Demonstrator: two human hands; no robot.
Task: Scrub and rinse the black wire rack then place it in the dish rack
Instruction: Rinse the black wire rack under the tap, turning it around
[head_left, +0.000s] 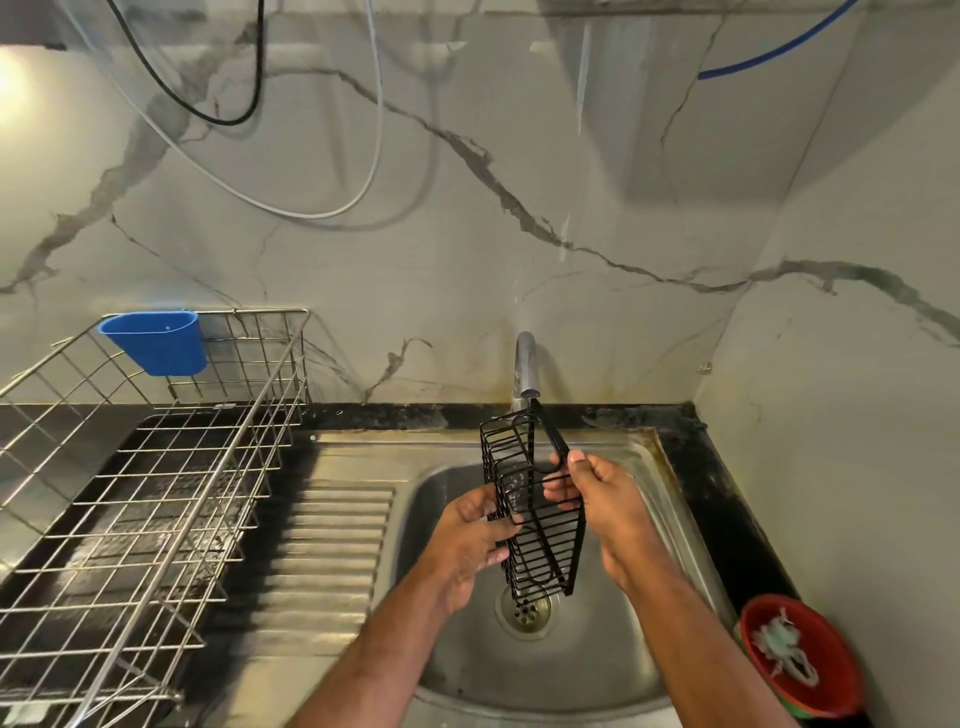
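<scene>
I hold the black wire rack (530, 499) upright over the sink (644, 452) at centre frame, under the faucet (525, 364). Left hand (467, 540) and right hand (597, 493) both clamp it. Wet wires (likely slippery) could slip toward the drain (524, 613).

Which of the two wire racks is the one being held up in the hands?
The black wire rack, held over the sink by both hands. The other, the big silver dish rack, sits on the counter at the left, untouched.
</scene>
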